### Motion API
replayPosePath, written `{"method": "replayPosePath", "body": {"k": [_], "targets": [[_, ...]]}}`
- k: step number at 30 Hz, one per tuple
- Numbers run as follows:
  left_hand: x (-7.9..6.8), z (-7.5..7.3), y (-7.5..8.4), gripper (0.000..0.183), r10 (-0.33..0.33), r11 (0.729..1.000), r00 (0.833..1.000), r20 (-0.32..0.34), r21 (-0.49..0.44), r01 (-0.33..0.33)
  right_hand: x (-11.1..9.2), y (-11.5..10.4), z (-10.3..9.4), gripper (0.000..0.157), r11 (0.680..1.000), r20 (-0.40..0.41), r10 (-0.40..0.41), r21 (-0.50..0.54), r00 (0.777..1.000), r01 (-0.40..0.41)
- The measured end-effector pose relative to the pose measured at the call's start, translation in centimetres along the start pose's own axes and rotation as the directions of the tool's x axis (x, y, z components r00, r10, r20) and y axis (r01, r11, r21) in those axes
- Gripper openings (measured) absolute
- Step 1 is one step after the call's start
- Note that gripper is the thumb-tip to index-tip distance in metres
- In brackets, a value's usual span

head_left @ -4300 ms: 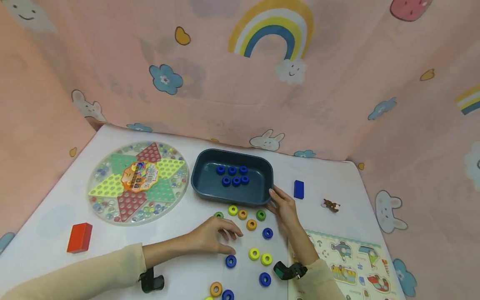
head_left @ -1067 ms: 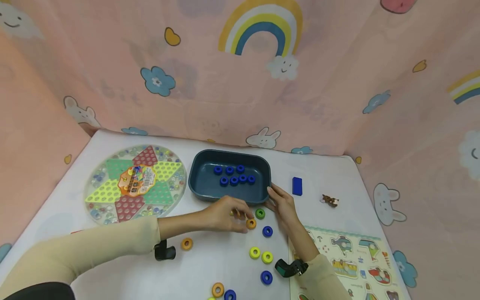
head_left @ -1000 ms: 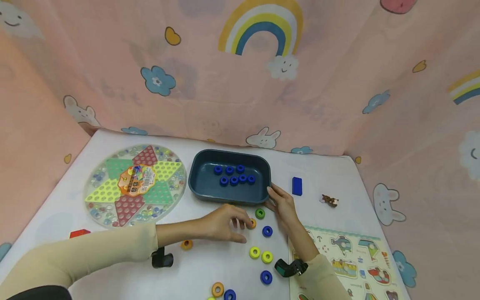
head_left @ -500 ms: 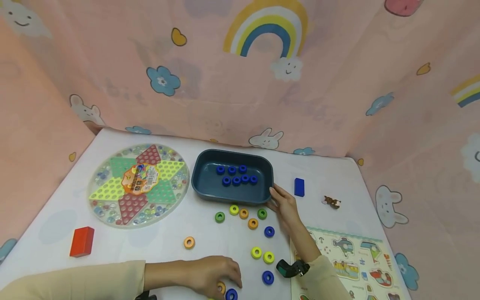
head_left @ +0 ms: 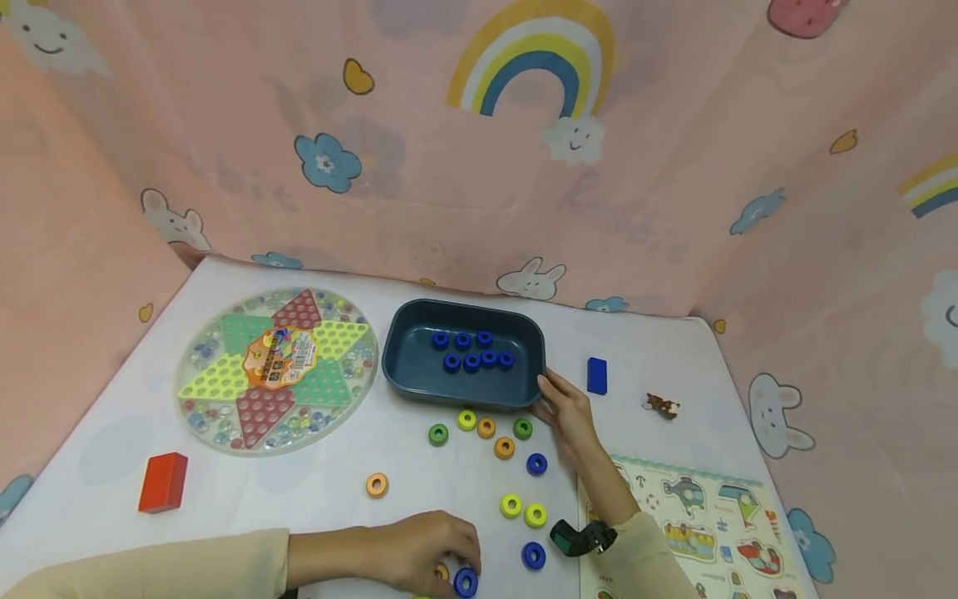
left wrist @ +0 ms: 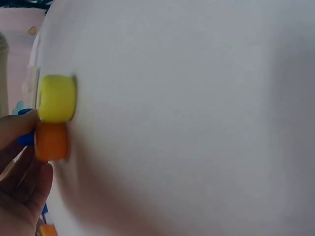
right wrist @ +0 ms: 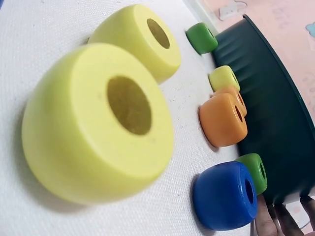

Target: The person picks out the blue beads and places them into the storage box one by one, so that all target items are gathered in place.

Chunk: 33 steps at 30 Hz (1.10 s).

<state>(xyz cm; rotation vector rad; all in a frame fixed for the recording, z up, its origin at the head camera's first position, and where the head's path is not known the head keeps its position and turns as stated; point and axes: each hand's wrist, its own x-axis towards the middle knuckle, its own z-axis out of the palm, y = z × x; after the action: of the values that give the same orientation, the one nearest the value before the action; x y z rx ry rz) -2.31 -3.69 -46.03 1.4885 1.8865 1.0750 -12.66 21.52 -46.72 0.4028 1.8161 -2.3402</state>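
Note:
My left hand is at the near edge of the head view, pinching a blue bead between thumb and fingers. An orange bead and a yellow bead stand right beside it in the left wrist view. My right hand grips the near right corner of the dark teal tray, thumb at the rim. Several blue beads lie inside the tray in two rows. The fingertips under the tray's corner are partly hidden.
Green, yellow, orange and blue beads lie before the tray. Around them are a round marble game board, a red block, a blue block, a small brown figure and a picture puzzle.
One more blue bead lies in the tray, and a blue bead that was mid-table is gone from there. My left hand has come back toward the near edge and taken hold of another blue bead.

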Motion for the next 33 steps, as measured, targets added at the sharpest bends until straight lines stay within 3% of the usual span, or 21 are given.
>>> {"method": "replayPosePath", "body": {"k": [7, 14, 22, 29, 33], "targets": [[0.7, -3.4, -0.5, 0.032, -0.056, 0.995, 0.988, -0.145, -0.09, 0.044, 0.0, 0.0, 0.0, 0.052, 1.0, -0.003, 0.006, 0.014, 1.0, -0.006], [1.1, -8.2, -1.5, 0.033, -0.16, 0.986, 0.947, -0.28, -0.089, 0.141, 0.0, 0.0, 0.1, 0.053, 0.999, 0.019, -0.003, 0.04, 1.0, 0.002], [2.8, -13.4, -3.3, 0.032, -0.172, 0.981, 0.91, -0.377, 0.013, 0.191, 0.2, 0.0, 0.0, 0.053, 1.0, 0.012, 0.002, 0.02, 1.0, -0.002], [4.4, -17.7, -6.2, 0.031, -0.218, 0.957, 0.892, -0.396, 0.092, 0.274, 0.2, 0.2, 0.0, 0.051, 0.999, 0.015, 0.002, 0.044, 1.0, -0.002], [5.5, -19.3, -7.9, 0.031, -0.257, 0.936, 0.902, -0.348, 0.143, 0.322, 0.2, 0.2, 0.0, 0.051, 0.998, 0.012, -0.013, 0.055, 1.0, 0.012]]}}
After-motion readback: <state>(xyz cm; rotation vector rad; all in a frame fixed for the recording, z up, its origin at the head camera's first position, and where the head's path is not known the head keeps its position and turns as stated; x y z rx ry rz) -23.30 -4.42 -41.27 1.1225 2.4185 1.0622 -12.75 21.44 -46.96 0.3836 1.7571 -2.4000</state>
